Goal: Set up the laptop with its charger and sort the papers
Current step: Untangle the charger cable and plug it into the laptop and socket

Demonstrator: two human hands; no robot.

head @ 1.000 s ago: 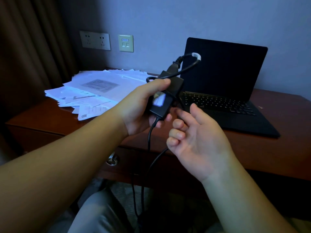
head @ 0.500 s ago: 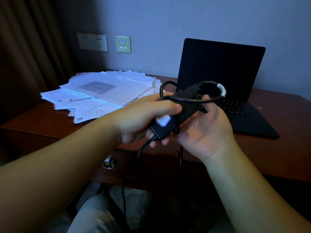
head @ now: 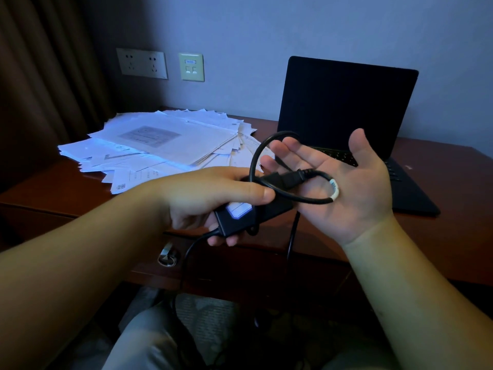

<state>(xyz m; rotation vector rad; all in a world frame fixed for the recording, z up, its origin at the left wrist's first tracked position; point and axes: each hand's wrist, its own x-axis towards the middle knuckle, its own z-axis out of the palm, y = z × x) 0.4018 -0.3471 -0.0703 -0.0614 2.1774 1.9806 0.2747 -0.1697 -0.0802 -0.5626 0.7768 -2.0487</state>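
My left hand grips the black charger brick, which carries a white label, in front of the desk edge. A looped black cable with a white tag runs from the brick across my right palm. My right hand lies palm up with straight fingers under that loop. Two cable ends hang down toward the floor. The black laptop stands open with a dark screen on the right of the wooden desk. A messy spread of white papers covers the desk's left half.
Wall sockets and a beige data plate sit on the wall above the papers. A brown curtain hangs at the left. A drawer with a metal ring pull is below the desk edge. My knees are underneath.
My right hand has turned palm up and opened under the cable loop. The brick and my left hand have dropped lower, in front of the desk edge.
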